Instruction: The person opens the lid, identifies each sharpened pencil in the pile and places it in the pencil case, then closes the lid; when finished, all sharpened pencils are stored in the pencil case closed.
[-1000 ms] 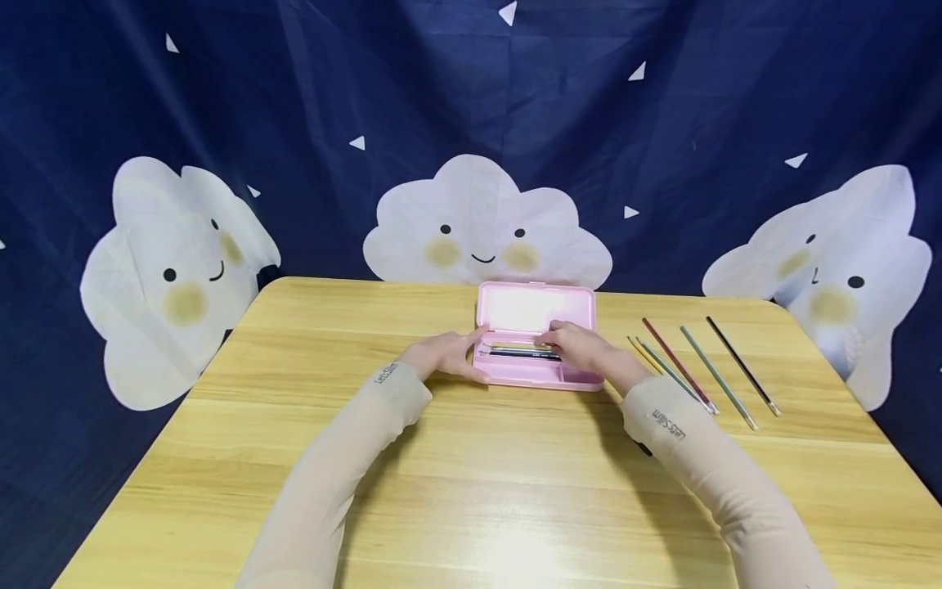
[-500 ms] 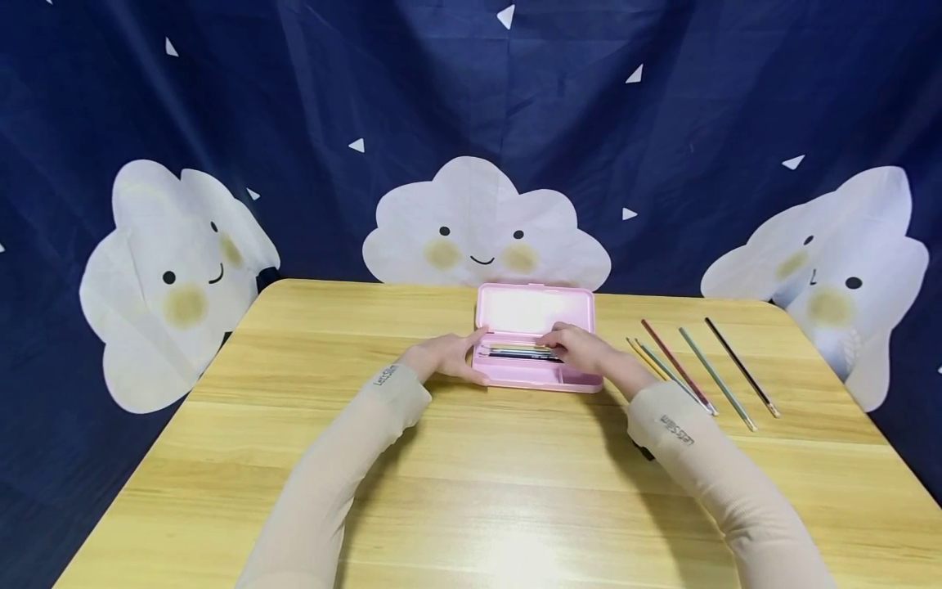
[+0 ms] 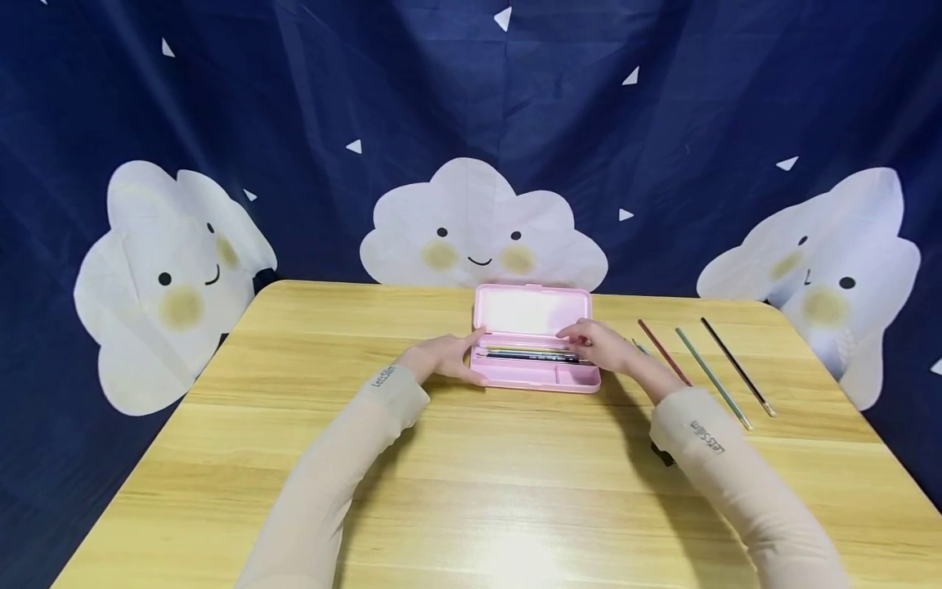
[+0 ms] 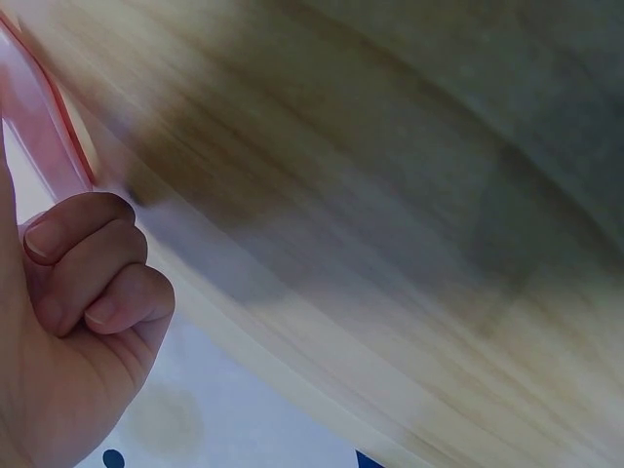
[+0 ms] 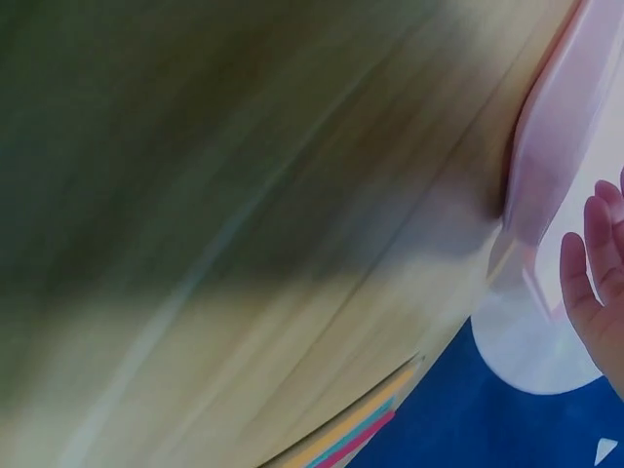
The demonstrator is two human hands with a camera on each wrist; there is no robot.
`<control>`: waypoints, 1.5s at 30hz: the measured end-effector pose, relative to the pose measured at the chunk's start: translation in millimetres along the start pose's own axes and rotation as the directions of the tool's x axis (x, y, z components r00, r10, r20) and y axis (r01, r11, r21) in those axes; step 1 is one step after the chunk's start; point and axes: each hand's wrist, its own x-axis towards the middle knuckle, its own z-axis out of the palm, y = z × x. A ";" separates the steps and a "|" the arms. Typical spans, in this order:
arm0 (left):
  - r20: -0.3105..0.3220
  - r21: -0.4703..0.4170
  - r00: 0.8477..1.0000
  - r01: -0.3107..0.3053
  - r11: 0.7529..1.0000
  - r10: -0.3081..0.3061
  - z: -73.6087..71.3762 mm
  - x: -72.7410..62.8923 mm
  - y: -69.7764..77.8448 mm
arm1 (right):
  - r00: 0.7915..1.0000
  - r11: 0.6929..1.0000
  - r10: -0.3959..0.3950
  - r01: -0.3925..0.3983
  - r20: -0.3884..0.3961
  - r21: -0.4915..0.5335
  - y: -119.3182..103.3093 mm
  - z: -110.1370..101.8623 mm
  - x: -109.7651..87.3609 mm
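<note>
A pink pencil case point(image 3: 515, 376) lies with its lid point(image 3: 530, 309) raised toward the back. Several pencils point(image 3: 522, 354), yellow, bluish and black among them, lie side by side in its long rear compartment. My left hand point(image 3: 445, 356) grips the case's left end, thumb at the front corner and index finger near the hinge. Its other fingers point(image 4: 88, 253) are curled in the left wrist view. Over the right end of the case is my right hand point(image 3: 603, 348), fingers loosely bent above the pencil ends. In the right wrist view its fingers point(image 5: 580, 278) show nothing held.
To the right, a red pencil point(image 3: 662, 350), a green pencil point(image 3: 712, 378) and a black pencil point(image 3: 738, 368) lie slanted on the wooden table point(image 3: 471, 474). My right forearm partly hides other pencils point(image 3: 640, 346). A blue curtain point(image 3: 316, 98) with clouds hangs behind.
My right hand has shifted to the right along the case, and its fingers have loosened off the pencils, uncovering more of them. The left hand stays at the case's left end.
</note>
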 end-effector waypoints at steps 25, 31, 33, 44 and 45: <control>-0.012 0.029 1.000 -0.001 1.000 0.002 3.6 0.7 -0.8 | 0.991 0.992 0.125 -0.125 -0.041 0.008 32.5 -21.2 -55.6; -0.012 0.031 1.000 0.003 1.000 -0.002 2.6 0.1 0.1 | 0.991 0.992 0.128 -0.128 -0.028 0.001 35.4 -27.2 -68.6; -0.011 0.031 1.000 0.004 1.000 -0.003 2.5 0.0 0.1 | 0.989 0.990 0.142 -0.142 -0.031 -0.003 36.5 -29.3 -72.4; -0.020 0.044 1.000 -0.011 0.999 0.012 2.5 0.5 0.6 | 0.968 0.968 0.247 -0.248 -0.034 -0.035 46.9 -36.5 -92.0; -0.019 0.042 1.000 -0.010 0.999 0.011 2.4 0.5 0.7 | 0.966 0.966 0.257 -0.257 -0.023 -0.024 47.6 -37.6 -93.4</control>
